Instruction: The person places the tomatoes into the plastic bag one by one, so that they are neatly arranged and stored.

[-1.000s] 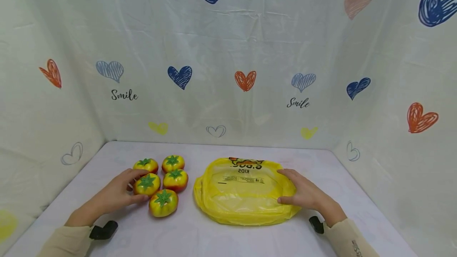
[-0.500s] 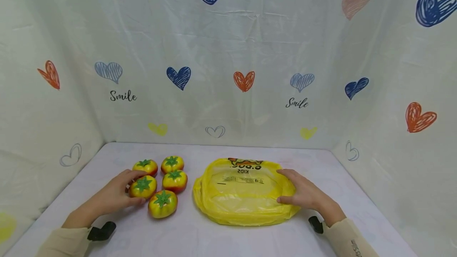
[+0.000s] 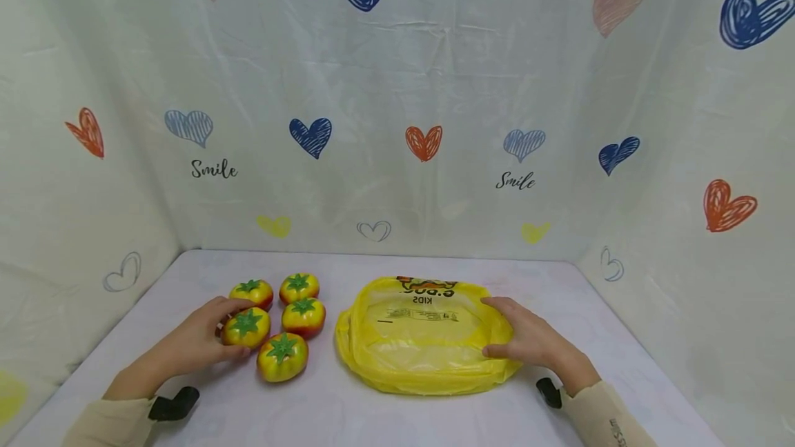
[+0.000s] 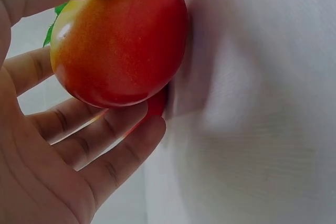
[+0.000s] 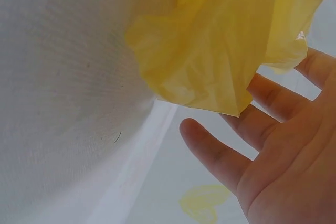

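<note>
In the head view my left hand [image 3: 201, 336] grips a yellow-and-red toy tomato [image 3: 246, 328] with a green leafy top, thumb on the near side and fingers on the far side. The left wrist view shows the tomato's red underside [image 4: 126, 51] close to the table, with the thumb across it. Several like tomatoes, one of them a near tomato [image 3: 282, 357], sit beside it. My right hand [image 3: 535, 336] rests at the right end of a yellow plastic bag [image 3: 428, 330] with printing on top. Its fingers [image 5: 215, 150] are spread and relaxed along the bag's side in the right wrist view.
The white-covered table [image 3: 373, 419] carries all of it. Behind and on both sides hangs a pale curtain [image 3: 385, 74] with printed hearts. A dark wrist strap piece [image 3: 175, 404] shows at the left cuff and another dark piece [image 3: 549, 392] at the right.
My left hand has shifted slightly left and nearer with its toy tomato, which stands a little further from the others. The right hand and bag stay put.
</note>
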A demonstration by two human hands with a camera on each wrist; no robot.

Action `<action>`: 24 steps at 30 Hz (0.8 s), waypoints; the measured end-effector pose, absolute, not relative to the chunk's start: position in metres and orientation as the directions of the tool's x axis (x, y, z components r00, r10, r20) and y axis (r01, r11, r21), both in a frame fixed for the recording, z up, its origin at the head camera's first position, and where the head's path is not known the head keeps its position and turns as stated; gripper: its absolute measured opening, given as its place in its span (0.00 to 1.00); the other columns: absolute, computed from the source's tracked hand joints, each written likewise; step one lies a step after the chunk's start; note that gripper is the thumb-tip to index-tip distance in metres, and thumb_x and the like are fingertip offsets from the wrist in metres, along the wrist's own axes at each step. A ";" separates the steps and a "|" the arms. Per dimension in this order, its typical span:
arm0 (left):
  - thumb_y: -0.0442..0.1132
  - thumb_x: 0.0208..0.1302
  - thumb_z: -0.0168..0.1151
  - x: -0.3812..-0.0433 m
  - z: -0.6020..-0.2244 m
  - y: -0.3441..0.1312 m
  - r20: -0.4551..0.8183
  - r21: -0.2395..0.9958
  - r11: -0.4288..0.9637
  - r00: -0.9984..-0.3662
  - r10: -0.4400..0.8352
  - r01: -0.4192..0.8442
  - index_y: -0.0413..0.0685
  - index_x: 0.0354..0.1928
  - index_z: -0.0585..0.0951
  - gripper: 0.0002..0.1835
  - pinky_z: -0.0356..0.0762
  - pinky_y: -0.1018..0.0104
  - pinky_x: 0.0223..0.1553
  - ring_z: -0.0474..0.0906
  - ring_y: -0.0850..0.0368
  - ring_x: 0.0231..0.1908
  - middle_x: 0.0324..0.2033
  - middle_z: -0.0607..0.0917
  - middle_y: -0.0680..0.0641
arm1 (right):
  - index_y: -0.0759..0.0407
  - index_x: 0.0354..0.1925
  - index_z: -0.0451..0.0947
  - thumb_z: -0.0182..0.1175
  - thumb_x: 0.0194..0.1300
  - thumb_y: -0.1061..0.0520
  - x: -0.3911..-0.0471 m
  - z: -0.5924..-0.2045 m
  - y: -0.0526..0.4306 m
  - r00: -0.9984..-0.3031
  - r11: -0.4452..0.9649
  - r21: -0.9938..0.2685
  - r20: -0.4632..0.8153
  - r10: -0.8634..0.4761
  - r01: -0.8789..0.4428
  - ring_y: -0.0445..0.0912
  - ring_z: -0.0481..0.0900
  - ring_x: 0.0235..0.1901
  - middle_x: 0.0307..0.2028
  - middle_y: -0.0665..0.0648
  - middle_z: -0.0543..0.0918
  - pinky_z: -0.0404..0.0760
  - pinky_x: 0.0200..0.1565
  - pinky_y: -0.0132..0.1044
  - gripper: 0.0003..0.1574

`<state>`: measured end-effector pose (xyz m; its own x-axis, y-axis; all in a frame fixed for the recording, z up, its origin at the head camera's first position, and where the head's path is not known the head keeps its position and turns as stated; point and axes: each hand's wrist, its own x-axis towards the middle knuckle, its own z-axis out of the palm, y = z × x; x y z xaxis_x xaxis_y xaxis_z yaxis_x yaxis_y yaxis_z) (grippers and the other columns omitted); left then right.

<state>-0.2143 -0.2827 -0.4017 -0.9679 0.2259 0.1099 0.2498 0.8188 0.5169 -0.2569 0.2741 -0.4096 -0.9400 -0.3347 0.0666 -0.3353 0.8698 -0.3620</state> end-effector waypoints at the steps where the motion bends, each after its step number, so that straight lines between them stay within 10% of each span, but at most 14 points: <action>1: 0.52 0.42 0.77 -0.214 -0.401 -0.283 0.108 0.516 0.821 -0.969 0.223 0.247 0.46 0.59 0.73 0.41 0.76 0.56 0.40 0.71 0.50 0.41 0.44 0.74 0.45 | 0.48 0.68 0.63 0.71 0.45 0.35 -0.257 -0.410 0.274 -0.940 0.871 -0.360 0.065 -0.334 -0.334 0.57 0.64 0.65 0.67 0.56 0.65 0.64 0.60 0.60 0.55; 24: 0.46 0.44 0.77 -0.213 -0.380 -0.280 0.275 0.473 0.799 -0.923 0.267 0.372 0.42 0.58 0.74 0.37 0.76 0.70 0.34 0.71 0.55 0.38 0.43 0.75 0.46 | 0.44 0.67 0.63 0.73 0.43 0.35 -0.259 -0.412 0.274 -0.946 0.884 -0.341 0.051 -0.322 -0.319 0.54 0.66 0.64 0.66 0.53 0.66 0.66 0.60 0.57 0.55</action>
